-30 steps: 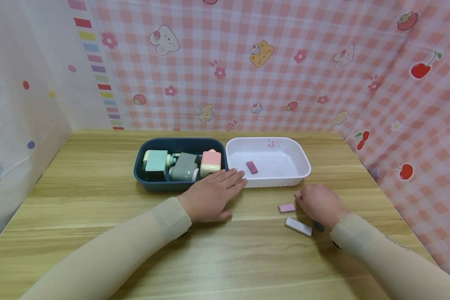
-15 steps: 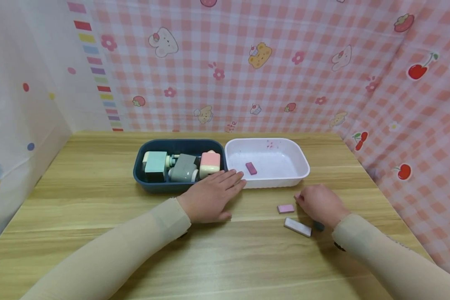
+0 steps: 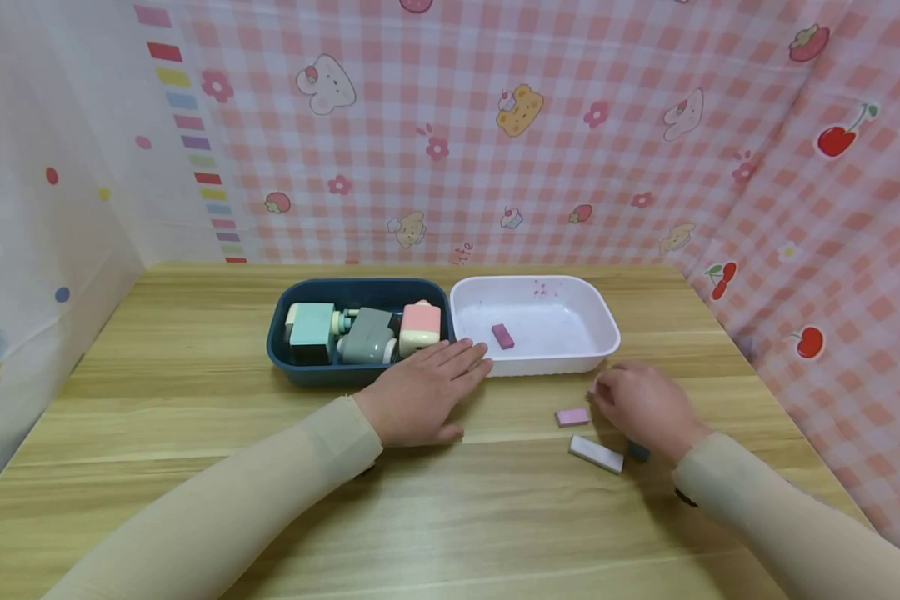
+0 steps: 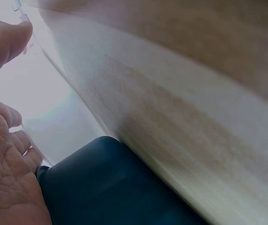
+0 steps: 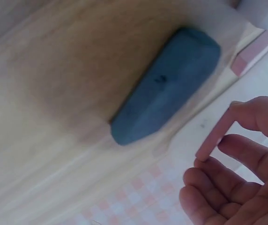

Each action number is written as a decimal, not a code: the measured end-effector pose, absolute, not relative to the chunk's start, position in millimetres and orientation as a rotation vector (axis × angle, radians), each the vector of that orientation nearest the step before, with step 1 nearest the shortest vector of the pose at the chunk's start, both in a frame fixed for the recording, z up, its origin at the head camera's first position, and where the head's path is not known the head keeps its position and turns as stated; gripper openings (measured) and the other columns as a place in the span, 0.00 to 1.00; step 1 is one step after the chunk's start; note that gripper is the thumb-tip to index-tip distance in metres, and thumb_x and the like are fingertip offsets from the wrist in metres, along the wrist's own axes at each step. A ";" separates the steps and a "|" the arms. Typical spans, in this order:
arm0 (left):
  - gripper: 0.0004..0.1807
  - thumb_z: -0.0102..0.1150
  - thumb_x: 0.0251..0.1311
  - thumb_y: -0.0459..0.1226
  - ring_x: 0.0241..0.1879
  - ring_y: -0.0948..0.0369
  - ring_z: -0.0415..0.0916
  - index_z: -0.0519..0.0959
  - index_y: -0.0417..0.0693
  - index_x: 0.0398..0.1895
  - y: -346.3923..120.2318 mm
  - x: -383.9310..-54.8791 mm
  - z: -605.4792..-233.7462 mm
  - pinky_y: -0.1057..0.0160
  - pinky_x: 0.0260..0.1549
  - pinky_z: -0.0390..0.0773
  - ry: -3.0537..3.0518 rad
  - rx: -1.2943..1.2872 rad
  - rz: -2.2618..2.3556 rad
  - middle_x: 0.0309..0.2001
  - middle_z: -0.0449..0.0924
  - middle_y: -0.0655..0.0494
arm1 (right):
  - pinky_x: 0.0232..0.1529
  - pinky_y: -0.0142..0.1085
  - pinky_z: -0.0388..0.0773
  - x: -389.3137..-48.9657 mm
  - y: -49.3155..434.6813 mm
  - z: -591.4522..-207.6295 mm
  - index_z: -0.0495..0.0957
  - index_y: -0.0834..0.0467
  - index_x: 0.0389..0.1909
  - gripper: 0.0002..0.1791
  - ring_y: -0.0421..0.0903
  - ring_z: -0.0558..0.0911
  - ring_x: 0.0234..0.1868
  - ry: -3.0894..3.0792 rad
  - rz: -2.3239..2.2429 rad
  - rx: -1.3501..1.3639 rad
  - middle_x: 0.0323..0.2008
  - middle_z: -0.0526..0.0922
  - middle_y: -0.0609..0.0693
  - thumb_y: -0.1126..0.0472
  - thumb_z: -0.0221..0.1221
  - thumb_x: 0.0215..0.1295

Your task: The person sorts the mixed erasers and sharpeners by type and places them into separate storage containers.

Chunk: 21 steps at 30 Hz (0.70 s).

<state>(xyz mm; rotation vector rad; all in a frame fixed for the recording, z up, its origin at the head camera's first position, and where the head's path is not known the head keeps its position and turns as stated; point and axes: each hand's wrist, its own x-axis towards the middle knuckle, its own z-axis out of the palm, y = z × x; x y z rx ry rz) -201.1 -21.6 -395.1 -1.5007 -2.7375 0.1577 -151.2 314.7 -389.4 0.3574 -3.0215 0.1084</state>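
My right hand [image 3: 648,410] pinches a slim pink eraser [image 5: 213,136] between thumb and fingertips, just in front of the white bin's right end. Under the wrist lies a blue-grey eraser [image 5: 167,89] with slanted ends. Beside the hand on the table are a light pink eraser [image 3: 572,417] and a longer white eraser [image 3: 596,454]. My left hand [image 3: 423,392] lies with fingers straight over the front rims where the navy bin [image 3: 330,377] and the white bin [image 3: 547,365] meet. A darker pink eraser [image 3: 502,336] lies inside the white bin.
The navy bin holds a mint block-shaped item [image 3: 313,325], a grey one [image 3: 370,336] and a pink-and-cream one [image 3: 421,325]. Behind the wooden table [image 3: 420,533] hangs a checked cloth [image 3: 450,108], which also runs along the right side.
My right hand has risen slightly and its wrist has shifted a little to the right, pink eraser still pinched. The left hand keeps its place on the bins.
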 end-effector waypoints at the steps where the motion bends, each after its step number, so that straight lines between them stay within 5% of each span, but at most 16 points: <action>1: 0.50 0.59 0.70 0.61 0.86 0.53 0.43 0.51 0.52 0.86 -21.7 -200.9 -394.8 0.54 0.85 0.46 -2.737 -1.500 0.157 0.87 0.46 0.52 | 0.33 0.44 0.81 -150.3 314.4 -388.4 0.86 0.55 0.32 0.07 0.45 0.76 0.28 -3.006 0.108 0.371 0.27 0.81 0.47 0.58 0.67 0.69; 21: 0.50 0.59 0.69 0.61 0.86 0.53 0.44 0.52 0.52 0.86 -20.7 -200.1 -392.7 0.53 0.84 0.47 -2.747 -1.497 0.153 0.87 0.47 0.52 | 0.38 0.49 0.88 -141.2 297.0 -362.6 0.84 0.57 0.32 0.09 0.54 0.87 0.37 -2.497 0.079 0.750 0.37 0.88 0.55 0.65 0.76 0.55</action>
